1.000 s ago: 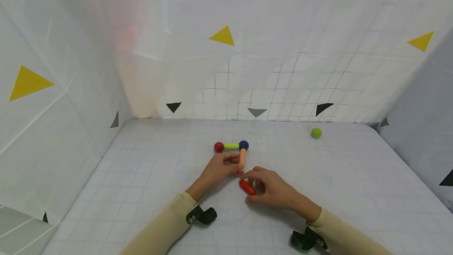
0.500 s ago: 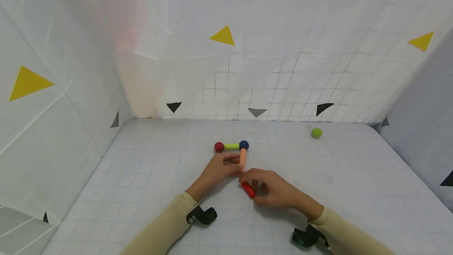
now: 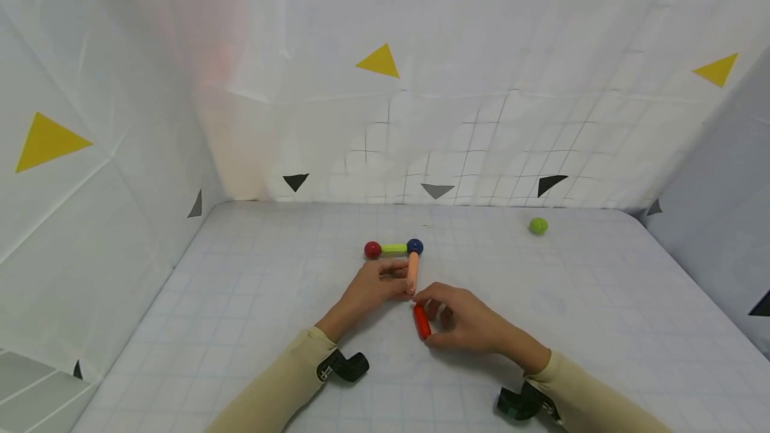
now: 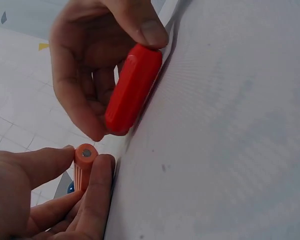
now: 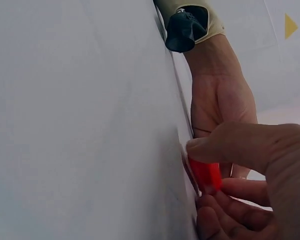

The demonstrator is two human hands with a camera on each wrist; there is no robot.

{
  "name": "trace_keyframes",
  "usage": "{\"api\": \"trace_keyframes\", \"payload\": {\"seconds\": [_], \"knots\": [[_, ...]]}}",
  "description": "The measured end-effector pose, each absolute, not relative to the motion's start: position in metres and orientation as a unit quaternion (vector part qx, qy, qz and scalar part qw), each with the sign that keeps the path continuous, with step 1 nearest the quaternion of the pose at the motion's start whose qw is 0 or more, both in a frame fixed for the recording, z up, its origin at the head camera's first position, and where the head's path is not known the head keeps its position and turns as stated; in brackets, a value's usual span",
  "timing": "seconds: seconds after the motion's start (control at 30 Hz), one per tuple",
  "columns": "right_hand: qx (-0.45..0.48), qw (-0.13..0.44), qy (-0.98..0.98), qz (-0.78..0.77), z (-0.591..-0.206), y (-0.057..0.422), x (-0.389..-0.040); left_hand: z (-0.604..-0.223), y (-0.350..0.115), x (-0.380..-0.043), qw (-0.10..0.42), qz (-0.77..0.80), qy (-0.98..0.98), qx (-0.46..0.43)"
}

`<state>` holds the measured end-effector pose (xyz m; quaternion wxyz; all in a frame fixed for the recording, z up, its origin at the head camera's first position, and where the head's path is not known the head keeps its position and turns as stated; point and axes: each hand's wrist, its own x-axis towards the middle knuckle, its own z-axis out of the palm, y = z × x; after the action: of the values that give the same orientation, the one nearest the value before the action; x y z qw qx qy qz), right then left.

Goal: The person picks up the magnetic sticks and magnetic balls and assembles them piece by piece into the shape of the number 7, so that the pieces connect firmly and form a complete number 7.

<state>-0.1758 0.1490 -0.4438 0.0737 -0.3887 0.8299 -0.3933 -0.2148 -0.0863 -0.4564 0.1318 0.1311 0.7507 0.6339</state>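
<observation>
My left hand [image 3: 371, 288] pinches an orange magnetic rod [image 3: 412, 268] between thumb and fingers. The rod's far end meets a dark blue ball [image 3: 414, 246]; its near end shows a metal disc in the left wrist view. From that ball a yellow-green rod [image 3: 394, 248] runs left to a red ball [image 3: 372, 250]. My right hand [image 3: 466, 319] holds a red magnetic rod [image 4: 134, 90] lengthwise, thumb at its near end and fingertips by the other. The red rod sits just short of the orange rod's near end, low over the table.
A small green ball [image 3: 538, 226] lies at the back right of the white gridded table [image 3: 577, 326]. White sheeting [image 3: 481, 32] with yellow and dark triangles walls in the back and sides. A black camera is strapped to each sleeve.
In my right hand the red rod has turned from slanting to nearly in line with the orange rod. My left hand and the joined pieces stay put.
</observation>
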Motion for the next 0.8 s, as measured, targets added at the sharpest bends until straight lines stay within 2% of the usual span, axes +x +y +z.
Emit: {"api": "trace_keyframes", "payload": {"seconds": [0.53,0.8], "knots": [[-0.323,0.007,0.834,-0.447,-0.450,0.136,-0.168,-0.457,-0.085,-0.215,0.120,0.608,0.774,0.129],[-0.291,0.003,0.838,-0.462,-0.450,0.131,-0.165,-0.456,-0.085,-0.215,0.123,0.612,0.771,0.127]]}}
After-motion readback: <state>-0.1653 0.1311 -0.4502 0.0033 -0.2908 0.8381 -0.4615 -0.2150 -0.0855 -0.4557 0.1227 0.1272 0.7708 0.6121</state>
